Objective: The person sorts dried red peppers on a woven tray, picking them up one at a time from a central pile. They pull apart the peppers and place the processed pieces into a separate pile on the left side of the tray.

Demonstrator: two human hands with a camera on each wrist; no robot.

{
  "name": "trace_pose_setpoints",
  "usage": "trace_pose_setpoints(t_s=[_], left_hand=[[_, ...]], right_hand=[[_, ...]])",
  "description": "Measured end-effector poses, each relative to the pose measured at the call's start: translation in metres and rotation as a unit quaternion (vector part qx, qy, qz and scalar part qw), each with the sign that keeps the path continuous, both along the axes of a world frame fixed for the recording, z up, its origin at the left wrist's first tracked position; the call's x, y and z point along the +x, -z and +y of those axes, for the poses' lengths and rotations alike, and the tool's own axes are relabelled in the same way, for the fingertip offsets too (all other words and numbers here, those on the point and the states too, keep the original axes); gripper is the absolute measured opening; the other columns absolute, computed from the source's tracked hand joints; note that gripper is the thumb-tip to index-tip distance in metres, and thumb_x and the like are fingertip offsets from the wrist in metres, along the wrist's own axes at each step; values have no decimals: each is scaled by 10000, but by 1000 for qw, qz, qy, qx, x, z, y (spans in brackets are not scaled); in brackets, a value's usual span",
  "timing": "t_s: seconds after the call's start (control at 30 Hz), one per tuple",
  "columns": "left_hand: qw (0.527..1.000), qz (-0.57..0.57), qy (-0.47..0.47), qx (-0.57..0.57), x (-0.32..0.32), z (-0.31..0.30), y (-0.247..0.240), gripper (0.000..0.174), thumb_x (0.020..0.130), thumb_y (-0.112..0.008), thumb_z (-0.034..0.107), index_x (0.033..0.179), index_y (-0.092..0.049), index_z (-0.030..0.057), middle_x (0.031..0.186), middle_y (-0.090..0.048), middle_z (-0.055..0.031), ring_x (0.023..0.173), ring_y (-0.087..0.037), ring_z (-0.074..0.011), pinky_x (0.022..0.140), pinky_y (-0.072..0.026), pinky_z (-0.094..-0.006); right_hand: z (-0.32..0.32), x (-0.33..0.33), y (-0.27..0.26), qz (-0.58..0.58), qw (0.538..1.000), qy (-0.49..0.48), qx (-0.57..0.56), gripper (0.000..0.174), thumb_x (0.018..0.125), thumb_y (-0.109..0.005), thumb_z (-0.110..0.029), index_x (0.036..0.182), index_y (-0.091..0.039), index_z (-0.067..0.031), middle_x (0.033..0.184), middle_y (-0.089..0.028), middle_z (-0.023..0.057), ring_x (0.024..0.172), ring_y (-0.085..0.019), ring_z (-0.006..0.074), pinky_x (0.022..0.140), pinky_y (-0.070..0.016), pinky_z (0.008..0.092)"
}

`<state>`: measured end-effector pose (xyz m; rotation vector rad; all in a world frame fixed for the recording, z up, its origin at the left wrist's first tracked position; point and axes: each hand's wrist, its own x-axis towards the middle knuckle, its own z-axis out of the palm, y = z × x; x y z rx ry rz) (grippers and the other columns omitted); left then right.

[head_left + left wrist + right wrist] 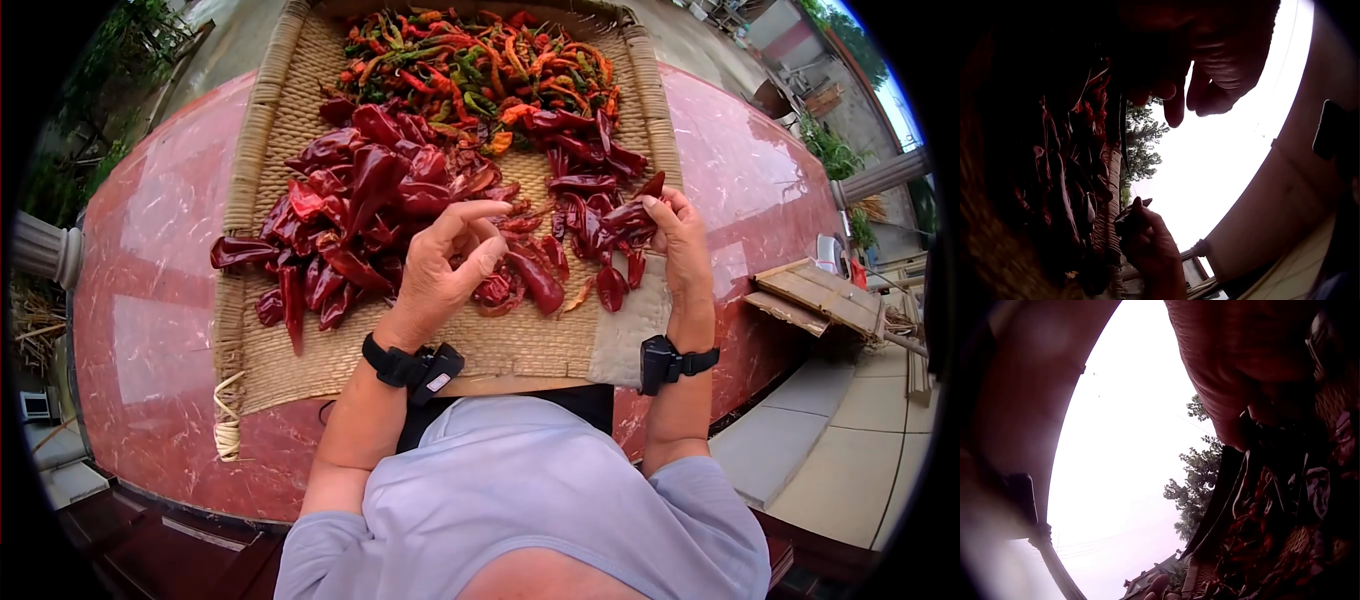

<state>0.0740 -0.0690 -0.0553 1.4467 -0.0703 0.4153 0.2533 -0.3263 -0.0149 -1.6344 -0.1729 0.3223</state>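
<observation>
My right hand [682, 230] pinches a dark red dried chili pepper [627, 216] between thumb and fingers, above the right-hand heap of dark peppers [584, 183]. The left wrist view also shows this hand, with the pepper's pointed end sticking up past the fingertips. My left hand [450, 262] hovers over the front of the large heap of glossy dark red peppers [375, 190]. Its fingers are loosely bent, thumb and forefinger apart, and nothing shows between them. In the right wrist view, the hand is dark and its grip is mostly hidden.
All the peppers lie on a woven rope bed [400, 345] with a wrapped frame. Smaller red, orange and green chilies [480, 65] cover its far end. A grey patch [630, 325] lies at its near right corner. Wooden boards [815, 295] stand off to the right.
</observation>
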Motion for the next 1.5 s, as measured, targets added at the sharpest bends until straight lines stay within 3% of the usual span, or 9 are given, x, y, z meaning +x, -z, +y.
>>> trace_pose_setpoints(t_s=[0.17,0.27,0.43,0.77,0.9,1.0,1.1,1.23,1.5], left_hand=[[994,66,86,-5,4,-4,1,525,922,-693,114,1400,-482,61,995,-596,-13,831,-549,-46,729,-462,-198],[991,98,94,4,5,-5,1,573,912,-707,120,1423,-455,63,993,-586,-12,828,-545,-41,721,-458,-195],[991,114,72,10,8,-8,11,203,969,-656,161,1118,-628,26,913,-639,15,720,-521,-32,651,-446,-190],[989,49,-98,-96,3,-7,-3,158,969,-665,158,1071,-609,51,777,-583,38,632,-505,-25,565,-428,-184],[962,-109,-243,67,6,-2,0,513,939,-656,27,1411,-456,57,1341,-556,-33,622,-409,-11,568,-394,-175],[928,-141,-300,172,4,-1,-8,523,903,-689,11,1389,-509,72,1359,-563,-47,584,-386,-37,564,-386,-182],[942,-125,-208,233,5,-2,-1,383,853,-744,22,1221,-649,64,1164,-645,-52,609,-465,-37,552,-411,-188],[980,-10,-84,179,6,-7,-2,447,860,-738,31,1288,-612,53,1082,-651,-40,643,-517,-39,585,-449,-198],[982,109,32,-153,3,-6,0,178,951,-628,66,1121,-579,53,875,-627,12,626,-539,-31,558,-427,-179]], right_hand=[[30,-36,-3,23,996,-57,58,277,909,-717,-140,1152,-620,-47,853,-631,-57,607,-458,-17,480,-312,158],[61,-71,-8,4,995,-93,20,308,916,-715,-142,1172,-606,-10,953,-648,-10,748,-562,25,660,-464,172],[81,-87,-4,31,991,-127,38,289,939,-687,-142,1180,-601,-8,958,-658,4,786,-583,36,696,-479,186],[66,-72,27,63,986,-88,124,264,960,-679,-248,1145,-621,-67,928,-652,-37,697,-532,37,608,-431,187],[64,-72,27,53,989,-77,111,268,968,-667,-242,1162,-624,-63,944,-657,-34,749,-559,36,645,-451,193],[63,-73,30,29,994,-79,66,279,973,-660,-232,1184,-619,-54,959,-661,-31,771,-572,39,671,-463,191],[66,-80,23,9,994,-102,27,290,974,-659,-215,1208,-608,-50,962,-662,-25,798,-585,42,687,-473,193],[74,-89,13,11,988,-144,61,286,973,-660,-188,1218,-605,-51,965,-668,-12,832,-604,45,695,-480,193],[76,-90,17,16,982,-148,120,237,973,-652,-152,1188,-614,-58,951,-663,-15,809,-603,37,676,-476,182]])
